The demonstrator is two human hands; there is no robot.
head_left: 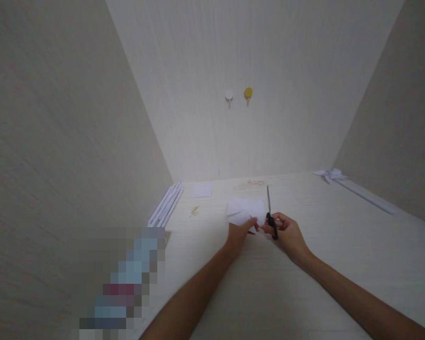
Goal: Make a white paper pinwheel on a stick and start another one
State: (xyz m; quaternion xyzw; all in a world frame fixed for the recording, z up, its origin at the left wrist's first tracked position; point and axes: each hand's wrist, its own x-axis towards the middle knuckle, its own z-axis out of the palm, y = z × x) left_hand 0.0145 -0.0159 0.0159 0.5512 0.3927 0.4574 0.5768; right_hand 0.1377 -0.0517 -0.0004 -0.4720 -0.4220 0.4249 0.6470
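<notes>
My left hand [240, 236] pinches a folded piece of white paper [245, 210] and holds it just above the pale tabletop [286, 293]. My right hand [286, 233] grips black-handled scissors [270, 215]. Their blades point away from me, along the paper's right edge. Both hands meet near the middle of the table.
A stack of white paper strips [165, 205] leans along the left wall. A small white square sheet [201, 190] and paper scraps [194, 211] lie behind the hands. A folded white paper shape and long strip [343, 182] lie at right. Two hooks [238, 95] hang on the back wall.
</notes>
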